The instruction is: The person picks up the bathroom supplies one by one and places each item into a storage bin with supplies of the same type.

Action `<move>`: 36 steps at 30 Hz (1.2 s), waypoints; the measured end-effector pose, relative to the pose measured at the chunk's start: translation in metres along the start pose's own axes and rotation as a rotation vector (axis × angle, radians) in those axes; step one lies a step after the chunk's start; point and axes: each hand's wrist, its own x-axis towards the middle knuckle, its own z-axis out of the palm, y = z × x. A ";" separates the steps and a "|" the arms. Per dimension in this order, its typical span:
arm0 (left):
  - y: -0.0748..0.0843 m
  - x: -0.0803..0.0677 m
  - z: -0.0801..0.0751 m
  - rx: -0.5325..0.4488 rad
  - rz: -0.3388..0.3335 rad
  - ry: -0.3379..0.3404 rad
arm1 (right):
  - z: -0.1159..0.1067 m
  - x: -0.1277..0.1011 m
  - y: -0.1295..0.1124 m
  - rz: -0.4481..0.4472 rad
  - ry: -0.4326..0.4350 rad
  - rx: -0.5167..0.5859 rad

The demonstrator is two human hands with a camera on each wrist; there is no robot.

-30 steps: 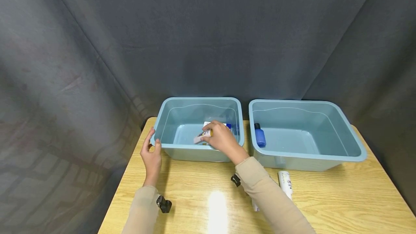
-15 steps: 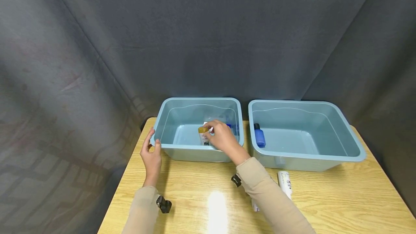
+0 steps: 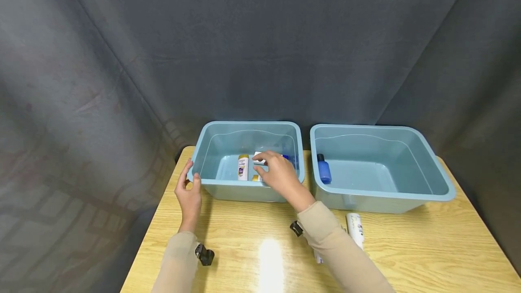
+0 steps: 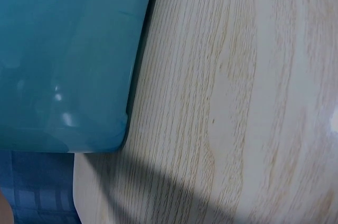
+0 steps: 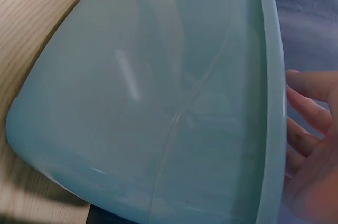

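Inside the left blue plastic bin (image 3: 248, 183), a white bottle with a yellow cap (image 3: 243, 168) sits left of my right hand (image 3: 278, 173); whether it stands or lies I cannot tell. That hand reaches over the front rim, its fingers apart and holding nothing. Below its fingertips shows another yellow cap (image 3: 256, 178), mostly hidden by hand and rim. Behind the hand lies a white item with a blue end (image 3: 286, 157), partly covered. My left hand (image 3: 189, 196) rests against the bin's left front corner, thumb at the front, fingers along the side. Fingers (image 5: 309, 84) appear beyond the rim in the right wrist view.
To the right stands a second blue bin (image 3: 386, 196) with a blue black-capped bottle (image 3: 324, 171) in it. A white printed bottle (image 3: 355, 229) lies on the wooden table (image 3: 423, 252); another white item (image 3: 318, 257) is partly under my right sleeve. Dark curtain (image 3: 260, 58) hangs behind.
My right hand has turned the yellow-capped white bottle over and let it go in the left bin. Its fingers are now apart from it. The left hand stays at the corner.
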 end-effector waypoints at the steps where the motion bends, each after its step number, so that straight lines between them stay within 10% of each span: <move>1: 0.000 0.000 0.000 0.000 0.000 0.000 | 0.000 -0.001 -0.001 -0.001 0.012 -0.004; 36: 0.000 -0.001 0.003 -0.009 -0.021 0.013 | -0.012 -0.067 -0.005 -0.200 0.323 0.076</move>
